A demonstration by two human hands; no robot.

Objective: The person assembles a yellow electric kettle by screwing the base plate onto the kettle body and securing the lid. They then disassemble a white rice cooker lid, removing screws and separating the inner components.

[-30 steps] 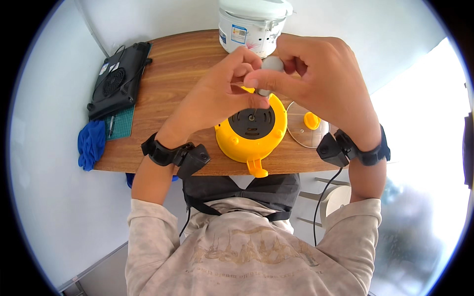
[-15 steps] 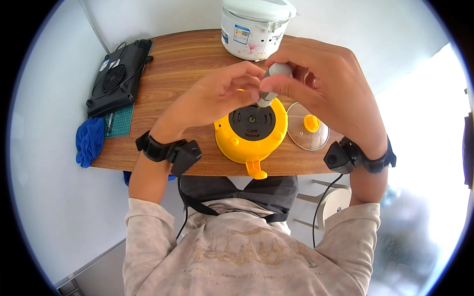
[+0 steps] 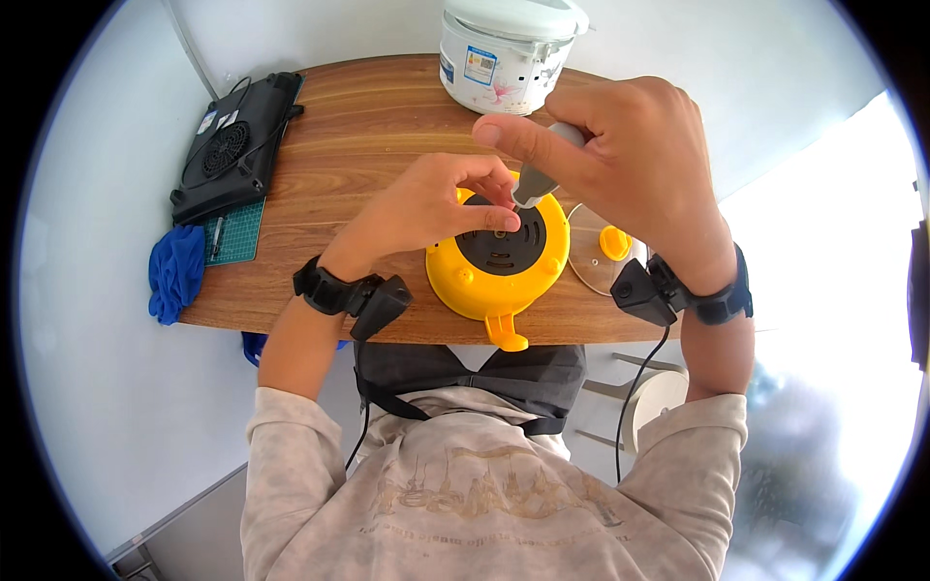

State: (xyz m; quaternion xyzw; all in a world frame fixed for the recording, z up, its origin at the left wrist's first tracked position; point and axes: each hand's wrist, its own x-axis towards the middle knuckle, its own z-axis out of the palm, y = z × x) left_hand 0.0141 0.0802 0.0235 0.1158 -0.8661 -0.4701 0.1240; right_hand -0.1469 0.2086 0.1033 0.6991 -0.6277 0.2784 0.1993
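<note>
Beige cloth comes nearest: the shirt (image 3: 484, 542) bears a brown print (image 3: 494, 489) over small lettering. Beyond, on the wooden table (image 3: 358, 126), sits a yellow appliance (image 3: 450, 286), dark slotted plate (image 3: 480, 254) upward. Above it the right hand (image 3: 635, 150) grasps a grey screwdriver (image 3: 536, 184); the left hand (image 3: 421, 198) curls beside its lower end, contact unclear. Farthest, a white cooker (image 3: 504, 82) carries a blue-edged label (image 3: 480, 65).

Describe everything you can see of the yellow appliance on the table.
The yellow appliance is round, with a glossy, plastic-looking body around a dark, slotted disc. It rests on the wooden table, disc side up, so it looks upside down. Small raised knobs stand on the yellow part, and a curved handle juts toward the person at the table's front edge. The left hand and the grey tool in the right hand hide some of its far side; contact is unclear.
</note>
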